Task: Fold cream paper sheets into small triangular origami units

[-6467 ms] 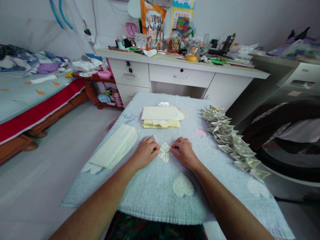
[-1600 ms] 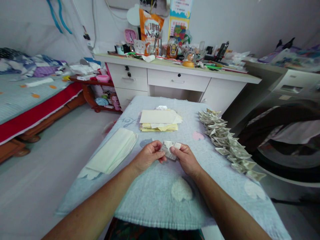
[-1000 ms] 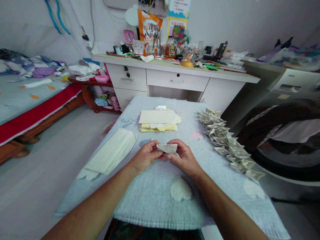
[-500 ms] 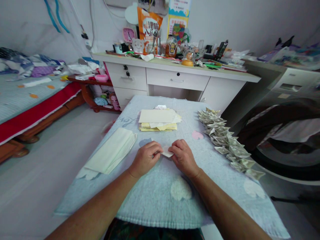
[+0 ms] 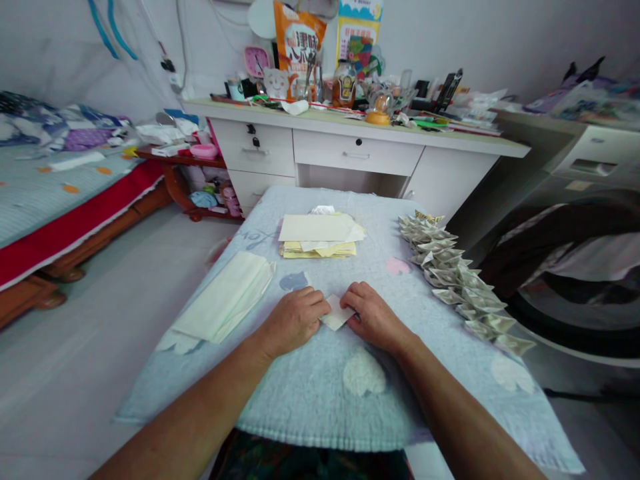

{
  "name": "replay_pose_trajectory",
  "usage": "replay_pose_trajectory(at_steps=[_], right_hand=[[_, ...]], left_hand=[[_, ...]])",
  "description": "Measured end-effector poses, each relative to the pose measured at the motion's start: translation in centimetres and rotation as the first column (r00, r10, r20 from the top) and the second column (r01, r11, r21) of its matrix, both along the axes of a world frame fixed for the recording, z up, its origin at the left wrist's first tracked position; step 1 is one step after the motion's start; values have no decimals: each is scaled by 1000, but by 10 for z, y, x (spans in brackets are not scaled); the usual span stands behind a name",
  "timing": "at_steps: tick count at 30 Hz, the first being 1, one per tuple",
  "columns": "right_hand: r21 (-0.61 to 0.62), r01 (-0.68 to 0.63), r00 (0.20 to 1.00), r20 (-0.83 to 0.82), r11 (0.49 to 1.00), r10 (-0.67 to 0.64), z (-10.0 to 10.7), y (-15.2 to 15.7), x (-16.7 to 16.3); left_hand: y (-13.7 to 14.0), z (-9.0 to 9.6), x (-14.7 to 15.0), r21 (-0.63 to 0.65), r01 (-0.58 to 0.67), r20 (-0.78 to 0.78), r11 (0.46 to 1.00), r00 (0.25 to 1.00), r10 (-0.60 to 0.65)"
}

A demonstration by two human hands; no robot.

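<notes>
A small folded piece of paper, pale and squarish with a corner toward me, is held low over the cloth-covered table. My left hand is closed on its left corner, and my right hand pinches the right corner. Fingertips of both hands are partly hidden behind the knuckles. Beyond them lies a stack of cream and yellow paper sheets. To the left of my left hand rests a pile of pale green paper. Rows of folded paper boats line the table's right side.
A white desk crowded with a jar, a clock and a snack bag stands behind the table. At the right is a washing machine with its door open. A bed and a small red-brown shelf are on the left.
The folded paper has turned and opened to a wider, diamond-like face between my hands. Both hands have shifted slightly, the right one a little to the right. The view has moved slightly.
</notes>
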State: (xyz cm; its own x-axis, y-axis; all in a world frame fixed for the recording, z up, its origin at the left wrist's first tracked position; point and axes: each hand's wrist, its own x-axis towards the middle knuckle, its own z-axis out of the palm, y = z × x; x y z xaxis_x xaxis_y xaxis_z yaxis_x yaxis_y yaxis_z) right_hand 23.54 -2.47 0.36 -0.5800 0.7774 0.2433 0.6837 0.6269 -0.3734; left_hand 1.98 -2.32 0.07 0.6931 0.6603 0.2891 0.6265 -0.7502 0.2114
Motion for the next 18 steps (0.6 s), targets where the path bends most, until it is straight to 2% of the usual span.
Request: replay_pose_trajectory(at_steps=[6,9,14,18], right_hand=[[117,42,999,-22,992,-40,-4,3,-7],[171,64,997,-45,983,-57,-4,3,-12],[163,59,997,-58,985,-50,-2,2,-17],[117,64,997,-53,991,-58,1,0,-17]], left_hand=[[-1,3,5,144,-115,66,983,992,106],[2,2,6,203,-141,31,969,990,138],[3,-3,7,248,-127,-27,960,990,137],[1,-2,9,198,-111,-67,974,990,127]])
